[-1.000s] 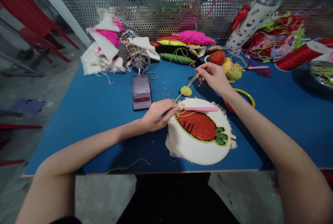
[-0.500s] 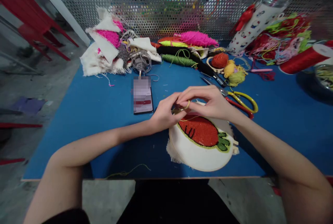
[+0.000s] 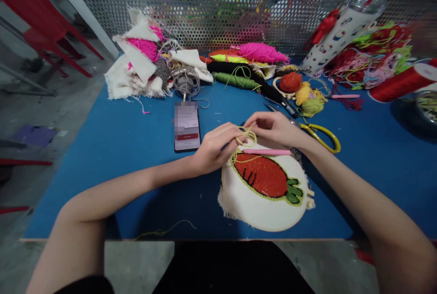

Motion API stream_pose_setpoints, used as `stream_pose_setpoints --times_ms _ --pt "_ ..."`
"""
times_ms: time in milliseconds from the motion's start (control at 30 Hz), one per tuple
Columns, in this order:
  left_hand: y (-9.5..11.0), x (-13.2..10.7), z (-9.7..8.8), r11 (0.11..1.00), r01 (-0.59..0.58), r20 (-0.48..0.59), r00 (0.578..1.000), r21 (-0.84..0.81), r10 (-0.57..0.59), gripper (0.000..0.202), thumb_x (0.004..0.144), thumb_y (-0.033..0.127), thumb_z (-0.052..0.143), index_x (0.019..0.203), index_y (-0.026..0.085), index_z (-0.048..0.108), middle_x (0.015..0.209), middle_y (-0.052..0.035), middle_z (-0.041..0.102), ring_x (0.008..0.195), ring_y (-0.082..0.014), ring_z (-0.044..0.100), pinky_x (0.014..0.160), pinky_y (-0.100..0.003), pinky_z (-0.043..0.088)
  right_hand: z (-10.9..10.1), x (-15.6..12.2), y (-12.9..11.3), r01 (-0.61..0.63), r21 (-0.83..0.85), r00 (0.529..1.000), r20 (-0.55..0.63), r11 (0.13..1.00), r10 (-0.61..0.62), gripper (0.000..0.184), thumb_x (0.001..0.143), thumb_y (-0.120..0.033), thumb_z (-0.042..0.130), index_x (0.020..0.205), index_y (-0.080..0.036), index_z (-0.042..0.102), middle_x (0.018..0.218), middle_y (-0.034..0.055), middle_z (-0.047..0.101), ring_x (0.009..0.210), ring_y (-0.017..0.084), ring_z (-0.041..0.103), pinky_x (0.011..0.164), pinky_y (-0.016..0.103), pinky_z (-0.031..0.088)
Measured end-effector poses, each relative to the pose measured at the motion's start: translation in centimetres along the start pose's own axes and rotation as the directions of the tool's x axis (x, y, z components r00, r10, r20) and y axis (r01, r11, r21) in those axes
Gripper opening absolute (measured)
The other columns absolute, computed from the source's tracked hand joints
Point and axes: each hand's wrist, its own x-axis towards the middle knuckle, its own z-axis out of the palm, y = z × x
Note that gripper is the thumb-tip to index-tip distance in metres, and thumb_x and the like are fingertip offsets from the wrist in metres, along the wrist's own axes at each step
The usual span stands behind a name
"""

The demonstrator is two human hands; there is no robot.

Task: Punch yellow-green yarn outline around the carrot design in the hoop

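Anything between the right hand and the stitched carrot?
Yes: the pink tool lies on the hooped cloth, between the right hand and the stitched carrot. Yellow-green yarn loops near the tool's left end.
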Motion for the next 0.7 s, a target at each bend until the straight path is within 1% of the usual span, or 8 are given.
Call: stream_pose_setpoints --times_ms 100,200,300,400,467,500,600,700 --pt "0.0 -0.8 -0.3 0.995 0.089 -0.041 0.995 0.035 -0.087 0.019 0.098 0.011 0.046 0.083 0.015 0.058 0.074 -0.0029 0.063 0.070 -0.0097 0.058 0.068 -0.023 0.050 -0.3 0.8 1.2 0.055 -0.031 0.943 -0.327 0.998 -0.063 0.021 0.079 -0.040 0.073 0.082 -0.020 0.068 0.071 -0.0002 0.064 0.059 0.010 0.054 0.058 0.026 0.046" --pt "0.0 -1.6 -0.4 0.991 0.123 -0.033 0.992 0.042 -0.122 0.022 0.099 0.013 0.044 0.081 0.016 0.055 0.071 -0.0018 0.061 0.067 -0.0095 0.056 0.065 -0.022 0.048 -0.9 1.4 1.9 0.077 0.061 0.907 -0.419 0.995 -0.044 0.021 0.081 -0.041 0.070 0.082 -0.020 0.068 0.063 -0.0016 0.060 0.054 0.010 0.053 0.053 0.026 0.046" --pt "0.1 -2.0 -0.5 0.997 0.043 0.031 0.999 0.066 -0.045 0.017 0.099 0.014 0.045 0.086 0.016 0.057 0.074 -0.0034 0.063 0.069 -0.0117 0.057 0.067 -0.025 0.050 -1.0 1.3 1.5 0.127 0.140 0.941 -0.330 0.982 -0.075 0.022 0.084 -0.042 0.068 0.091 -0.020 0.068 0.079 0.0020 0.069 0.061 0.010 0.058 0.057 0.025 0.049" --pt "0.2 -2.4 -0.8 0.991 -0.051 0.081 0.996 0.127 0.041 0.012 0.097 0.014 0.048 0.097 0.016 0.059 0.086 -0.0066 0.067 0.080 -0.0141 0.061 0.074 -0.028 0.053 -0.6 0.7 0.1 0.161 0.171 0.987 -0.006 0.972 -0.163 0.037 0.083 -0.038 0.070 0.116 -0.022 0.063 0.110 0.0071 0.071 0.072 0.010 0.061 0.066 0.025 0.053" --pt "0.2 -2.5 -0.8 0.977 -0.090 0.112 0.991 0.194 0.070 0.018 0.095 0.012 0.048 0.108 0.017 0.060 0.103 -0.0097 0.067 0.092 -0.0150 0.063 0.077 -0.027 0.054 0.0 0.5 -1.0 0.145 0.144 0.959 0.225 0.979 -0.175 0.048 0.083 -0.035 0.071 0.127 -0.023 0.057 0.116 0.0079 0.069 0.074 0.009 0.061 0.067 0.024 0.052" --pt "0.1 -2.5 -0.8 0.965 -0.101 0.129 0.989 0.243 0.071 0.023 0.095 0.012 0.048 0.113 0.019 0.059 0.111 -0.0106 0.065 0.098 -0.0154 0.063 0.077 -0.026 0.055 0.3 0.4 -1.4 0.133 0.120 0.941 0.295 0.984 -0.163 0.049 0.082 -0.034 0.071 0.127 -0.022 0.057 0.112 0.0068 0.070 0.074 0.009 0.060 0.066 0.023 0.052" --pt "0.1 -2.0 -0.7 0.894 -0.078 0.161 0.987 0.441 0.007 0.031 0.095 0.014 0.049 0.123 0.025 0.059 0.127 -0.0105 0.059 0.101 -0.0157 0.063 0.073 -0.024 0.055 1.1 0.2 -2.1 0.076 0.063 0.943 0.321 0.995 -0.093 0.027 0.081 -0.035 0.071 0.103 -0.018 0.068 0.086 0.0015 0.071 0.069 0.010 0.059 0.063 0.023 0.048" --pt "0.2 -0.9 -1.4 0.818 -0.042 0.161 0.985 0.573 -0.062 0.035 0.094 0.026 0.057 0.129 0.023 0.057 0.130 -0.0128 0.059 0.097 -0.0185 0.064 0.076 -0.030 0.057 1.2 0.3 -1.6 0.030 0.111 0.989 0.142 0.993 -0.046 0.025 0.082 -0.041 0.070 0.080 -0.017 0.067 0.071 -0.0005 0.066 0.063 0.009 0.056 0.060 0.023 0.046"
